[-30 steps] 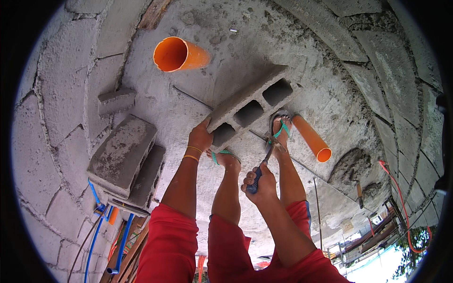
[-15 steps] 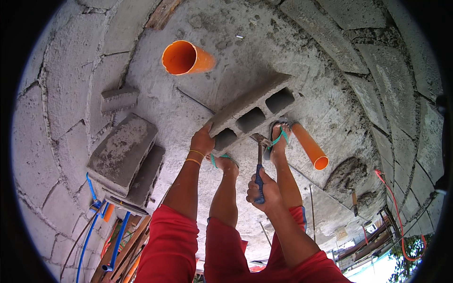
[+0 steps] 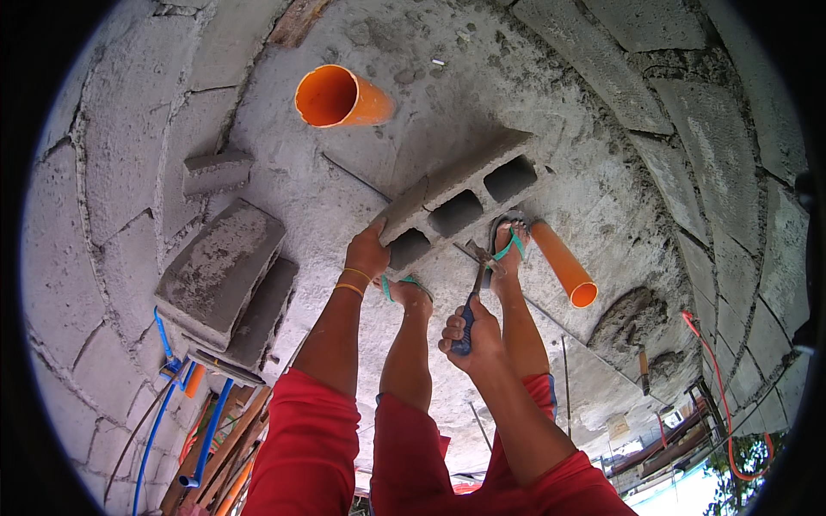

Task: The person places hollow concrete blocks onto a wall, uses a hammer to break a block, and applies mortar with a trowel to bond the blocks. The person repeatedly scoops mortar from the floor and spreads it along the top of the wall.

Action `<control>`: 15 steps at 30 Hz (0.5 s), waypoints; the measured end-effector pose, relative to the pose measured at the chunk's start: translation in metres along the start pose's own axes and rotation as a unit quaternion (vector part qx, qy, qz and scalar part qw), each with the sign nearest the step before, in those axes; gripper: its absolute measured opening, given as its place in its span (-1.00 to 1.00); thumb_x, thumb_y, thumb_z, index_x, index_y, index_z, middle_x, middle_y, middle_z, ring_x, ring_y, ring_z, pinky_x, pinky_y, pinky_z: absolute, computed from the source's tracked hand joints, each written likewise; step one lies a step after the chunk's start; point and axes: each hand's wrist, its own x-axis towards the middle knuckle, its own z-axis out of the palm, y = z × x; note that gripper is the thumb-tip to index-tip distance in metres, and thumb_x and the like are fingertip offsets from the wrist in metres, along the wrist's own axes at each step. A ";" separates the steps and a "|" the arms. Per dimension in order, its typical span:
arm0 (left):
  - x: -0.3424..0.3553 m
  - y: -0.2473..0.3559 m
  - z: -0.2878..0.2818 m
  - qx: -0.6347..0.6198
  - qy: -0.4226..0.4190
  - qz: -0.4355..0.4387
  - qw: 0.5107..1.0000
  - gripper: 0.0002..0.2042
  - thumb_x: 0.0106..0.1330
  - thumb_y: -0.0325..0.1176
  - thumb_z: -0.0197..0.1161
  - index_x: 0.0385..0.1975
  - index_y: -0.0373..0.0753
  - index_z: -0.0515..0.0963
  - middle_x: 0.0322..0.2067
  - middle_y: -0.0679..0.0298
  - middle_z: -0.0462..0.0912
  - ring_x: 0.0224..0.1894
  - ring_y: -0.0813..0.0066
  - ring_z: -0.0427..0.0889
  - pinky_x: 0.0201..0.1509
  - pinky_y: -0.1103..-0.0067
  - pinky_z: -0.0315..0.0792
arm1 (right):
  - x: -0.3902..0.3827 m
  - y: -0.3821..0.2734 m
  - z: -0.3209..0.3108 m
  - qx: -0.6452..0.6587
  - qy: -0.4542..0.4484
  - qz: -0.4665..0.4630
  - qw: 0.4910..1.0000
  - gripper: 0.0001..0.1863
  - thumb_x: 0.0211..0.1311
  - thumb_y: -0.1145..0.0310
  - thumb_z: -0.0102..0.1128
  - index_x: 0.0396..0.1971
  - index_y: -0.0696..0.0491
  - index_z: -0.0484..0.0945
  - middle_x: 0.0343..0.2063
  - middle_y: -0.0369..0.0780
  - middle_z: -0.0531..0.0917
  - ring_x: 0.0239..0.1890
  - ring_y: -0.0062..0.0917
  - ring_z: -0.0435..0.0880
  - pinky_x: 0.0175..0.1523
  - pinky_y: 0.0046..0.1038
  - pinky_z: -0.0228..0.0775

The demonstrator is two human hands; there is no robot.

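Note:
A grey hollow concrete block (image 3: pixel 516 148), its three openings showing, lies tilted diagonally across the middle. My left hand (image 3: pixel 366 255) grips its left end. My right hand (image 3: pixel 471 337) is closed round the blue handle of a hammer (image 3: pixel 478 285), whose metal head is just below the block's lower edge, beside my right sandalled foot (image 3: pixel 508 241). A thin dark line crosses the block's upper face near its middle; I cannot tell whether it is a crack. My left foot (image 3: pixel 403 291) is under the block's left end.
Orange pipes (image 3: pixel 366 101) stand or lie above and right of the block (image 3: pixel 561 258). More blocks (image 3: pixel 215 275) and blue pipes (image 3: pixel 206 434) are at left. Block walls (image 3: pixel 705 155) curve round both sides. A mortar heap (image 3: pixel 628 320) and red hose (image 3: pixel 723 378) are at right.
The hammer swung leftward, then shifted slightly right, with my right hand moving a little left and up since half a second ago. The thin line on the block's upper face shows more plainly now.

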 end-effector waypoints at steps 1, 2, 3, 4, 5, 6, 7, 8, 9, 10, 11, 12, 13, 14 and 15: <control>0.002 0.000 0.000 -0.006 -0.007 0.004 1.000 -0.36 0.22 -0.38 0.35 0.39 -0.12 0.45 0.13 -0.08 0.67 0.15 -0.06 0.66 0.27 0.27 0.54 | 0.001 0.000 -0.001 0.027 -0.062 0.013 0.998 -0.56 0.61 -0.12 -0.10 -0.38 -0.12 0.47 -0.68 -0.40 0.34 -0.72 -0.58 0.30 -0.52 -0.35 0.21; 0.002 0.000 0.001 -0.006 -0.006 0.003 1.000 -0.35 0.22 -0.38 0.36 0.40 -0.12 0.44 0.13 -0.08 0.66 0.16 -0.06 0.66 0.28 0.28 0.54 | 0.002 0.000 -0.004 -0.017 -0.057 0.000 0.998 -0.56 0.60 -0.13 -0.09 -0.38 -0.12 0.47 -0.68 -0.40 0.34 -0.71 -0.58 0.31 -0.52 -0.35 0.21; 0.003 -0.001 0.001 -0.008 -0.010 0.000 1.000 -0.35 0.22 -0.38 0.36 0.40 -0.12 0.44 0.13 -0.08 0.66 0.16 -0.06 0.66 0.28 0.28 0.54 | 0.003 -0.002 -0.007 -0.061 -0.080 0.001 0.995 -0.55 0.60 -0.13 -0.09 -0.38 -0.11 0.46 -0.67 -0.40 0.35 -0.69 -0.58 0.32 -0.51 -0.35 0.22; 0.003 -0.004 0.000 -0.005 -0.012 -0.007 1.000 -0.34 0.23 -0.37 0.36 0.40 -0.12 0.43 0.14 -0.09 0.66 0.16 -0.06 0.66 0.28 0.28 0.54 | 0.004 -0.002 -0.010 -0.100 -0.097 -0.012 0.990 -0.55 0.60 -0.14 -0.09 -0.38 -0.11 0.46 -0.67 -0.40 0.35 -0.68 -0.58 0.33 -0.51 -0.35 0.23; 0.002 -0.006 0.004 -0.019 -0.009 -0.005 1.000 -0.34 0.22 -0.37 0.36 0.41 -0.13 0.42 0.13 -0.09 0.66 0.16 -0.07 0.66 0.28 0.29 0.54 | 0.006 -0.005 -0.013 -0.116 -0.099 0.005 0.988 -0.54 0.59 -0.16 -0.06 -0.38 -0.10 0.47 -0.66 -0.39 0.36 -0.68 -0.57 0.33 -0.51 -0.35 0.23; 0.000 -0.008 0.007 -0.029 0.000 -0.007 1.000 -0.33 0.22 -0.37 0.36 0.42 -0.13 0.42 0.13 -0.10 0.66 0.16 -0.07 0.66 0.28 0.29 0.54 | 0.007 -0.004 -0.016 -0.099 -0.107 0.003 0.989 -0.53 0.58 -0.17 -0.06 -0.38 -0.10 0.47 -0.67 -0.39 0.36 -0.69 -0.57 0.33 -0.52 -0.35 0.23; -0.005 -0.012 0.012 -0.037 0.004 -0.012 0.999 -0.32 0.22 -0.37 0.37 0.42 -0.13 0.41 0.13 -0.10 0.67 0.16 -0.08 0.66 0.28 0.29 0.54 | 0.009 -0.006 -0.017 -0.083 -0.081 -0.007 0.993 -0.53 0.58 -0.18 -0.05 -0.38 -0.10 0.47 -0.68 -0.38 0.36 -0.70 -0.56 0.32 -0.52 -0.35 0.23; -0.014 -0.017 0.019 -0.049 0.000 -0.019 0.999 -0.32 0.22 -0.37 0.37 0.42 -0.14 0.40 0.12 -0.12 0.67 0.17 -0.08 0.65 0.28 0.29 0.53 | 0.009 -0.005 -0.020 -0.060 -0.023 -0.004 0.998 -0.52 0.57 -0.19 -0.05 -0.38 -0.10 0.47 -0.68 -0.38 0.35 -0.71 -0.55 0.32 -0.53 -0.35 0.23; -0.018 -0.021 0.025 -0.062 0.000 -0.022 0.998 -0.32 0.22 -0.37 0.37 0.43 -0.14 0.40 0.11 -0.13 0.67 0.17 -0.09 0.65 0.28 0.28 0.53 | 0.010 -0.005 -0.020 -0.051 -0.017 0.005 0.999 -0.52 0.56 -0.20 -0.03 -0.38 -0.09 0.46 -0.70 -0.36 0.35 -0.73 -0.53 0.31 -0.53 -0.34 0.24; -0.027 -0.025 0.033 -0.076 -0.005 -0.029 0.997 -0.31 0.22 -0.38 0.36 0.43 -0.15 0.40 0.10 -0.14 0.67 0.17 -0.10 0.65 0.28 0.28 0.53 | 0.009 -0.002 -0.023 -0.076 -0.022 -0.004 0.997 -0.51 0.56 -0.21 -0.03 -0.38 -0.09 0.46 -0.70 -0.36 0.36 -0.73 -0.52 0.32 -0.53 -0.34 0.24; -0.035 -0.028 0.041 -0.100 0.009 -0.041 0.994 -0.32 0.22 -0.39 0.36 0.42 -0.17 0.39 0.08 -0.17 0.67 0.17 -0.12 0.64 0.27 0.25 0.53 | 0.009 0.000 -0.024 -0.099 -0.051 0.006 0.994 -0.51 0.55 -0.21 -0.03 -0.38 -0.09 0.46 -0.70 -0.35 0.36 -0.73 -0.51 0.32 -0.52 -0.34 0.25; -0.036 -0.032 0.047 -0.129 0.019 -0.043 0.990 -0.32 0.21 -0.39 0.36 0.42 -0.17 0.40 0.08 -0.18 0.67 0.17 -0.13 0.65 0.27 0.24 0.53 | 0.008 0.005 -0.027 -0.116 -0.109 0.013 0.987 -0.51 0.55 -0.22 -0.02 -0.37 -0.08 0.45 -0.70 -0.35 0.37 -0.72 -0.51 0.33 -0.52 -0.34 0.25; -0.041 -0.035 0.053 -0.159 0.025 -0.047 0.986 -0.32 0.21 -0.39 0.36 0.41 -0.18 0.40 0.07 -0.19 0.67 0.17 -0.13 0.65 0.26 0.23 0.53 | 0.007 0.008 -0.029 -0.147 -0.072 -0.019 0.986 -0.50 0.56 -0.23 -0.04 -0.37 -0.08 0.44 -0.70 -0.32 0.40 -0.73 -0.48 0.36 -0.54 -0.31 0.28; -0.044 -0.037 0.058 -0.184 0.028 -0.059 0.981 -0.33 0.21 -0.40 0.37 0.41 -0.18 0.41 0.07 -0.19 0.67 0.16 -0.14 0.65 0.25 0.22 0.53 | 0.007 0.012 -0.033 -0.183 -0.043 -0.027 0.982 -0.50 0.56 -0.22 -0.03 -0.36 -0.07 0.42 -0.69 -0.32 0.41 -0.73 -0.48 0.37 -0.56 -0.32 0.28; -0.046 -0.037 0.064 -0.186 0.046 -0.051 0.980 -0.34 0.21 -0.39 0.38 0.39 -0.19 0.42 0.04 -0.20 0.68 0.14 -0.17 0.65 0.22 0.21 0.54 | 0.010 0.014 -0.036 -0.216 -0.024 -0.057 0.974 -0.50 0.56 -0.21 -0.02 -0.36 -0.06 0.41 -0.68 -0.32 0.41 -0.72 -0.48 0.39 -0.57 -0.33 0.29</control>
